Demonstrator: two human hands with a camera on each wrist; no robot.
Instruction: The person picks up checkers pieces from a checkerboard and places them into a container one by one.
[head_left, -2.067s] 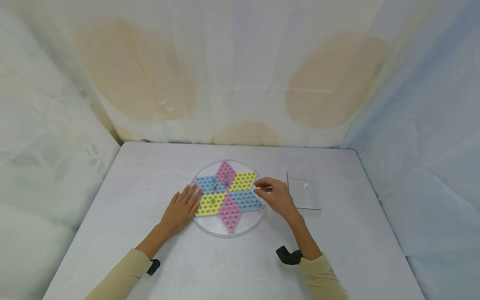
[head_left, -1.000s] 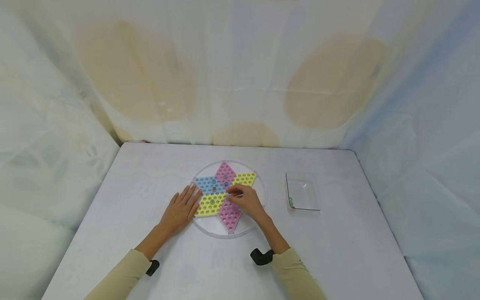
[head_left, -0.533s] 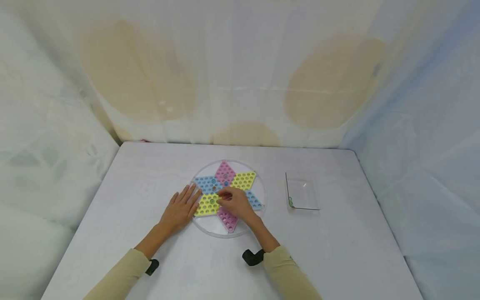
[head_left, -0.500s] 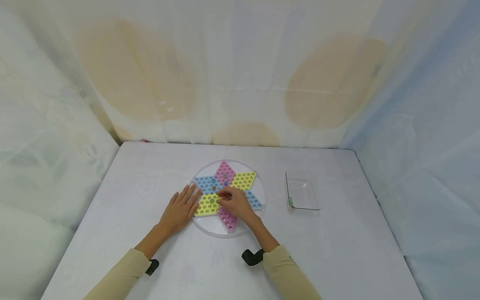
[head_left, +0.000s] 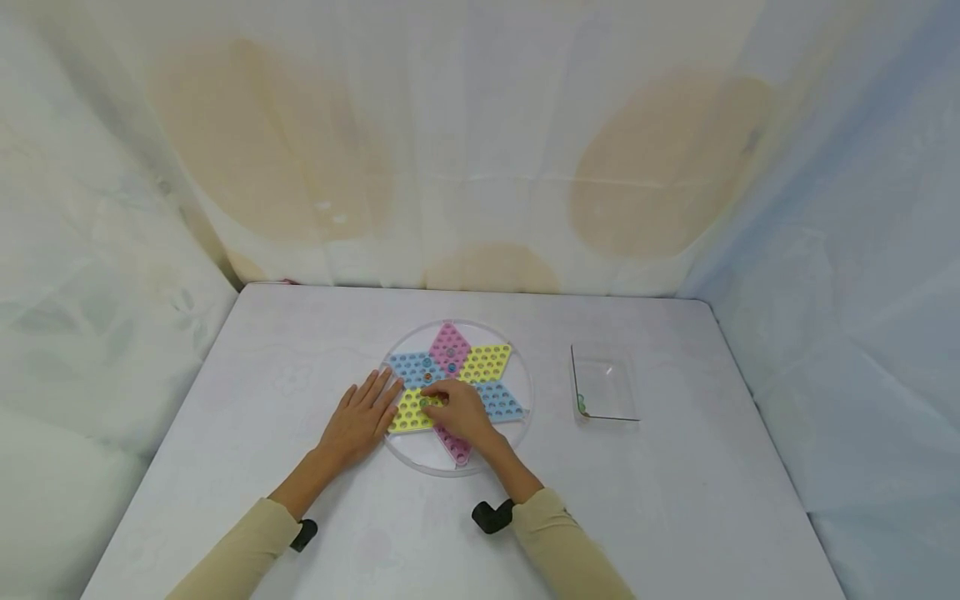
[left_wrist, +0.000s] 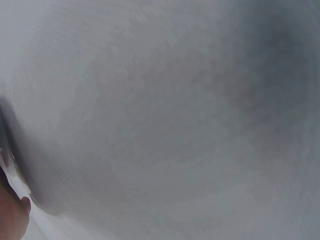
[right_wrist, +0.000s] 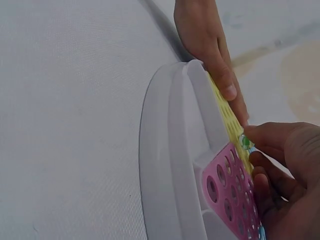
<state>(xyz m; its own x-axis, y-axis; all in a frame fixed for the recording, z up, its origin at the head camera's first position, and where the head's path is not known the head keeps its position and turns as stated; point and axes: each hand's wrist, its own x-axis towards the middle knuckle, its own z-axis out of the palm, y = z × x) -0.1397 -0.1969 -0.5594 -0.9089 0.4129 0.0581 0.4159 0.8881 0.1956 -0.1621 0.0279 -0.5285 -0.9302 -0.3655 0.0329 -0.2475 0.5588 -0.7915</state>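
Observation:
A round Chinese checkers board [head_left: 424,466] with a pink, yellow and blue star lies on the table. My left hand [head_left: 360,423] rests flat with spread fingers on the board's left edge. Over the near-left yellow section [head_left: 408,417], my right hand [head_left: 463,415] pinches a green marble [right_wrist: 245,142] between thumb and fingertips, low at the holes. An orange marble [head_left: 427,377] and a bluish one [head_left: 427,362] sit in the left blue section. A blue marble [head_left: 452,367] and a greyish one [head_left: 451,353] are in the far pink section. The left wrist view shows mostly blurred tabletop.
A clear square tray [head_left: 609,392] stands right of the board, with a green marble [head_left: 581,403] and a small orange-brown piece [head_left: 587,414] in its near-left corner. White table [head_left: 697,467] surrounds both. Curtains [head_left: 480,167] hang behind and along both sides.
My right hand has moved from beside the tray leftward across the board to the green marble in the yellow section. The left hand has stayed in place.

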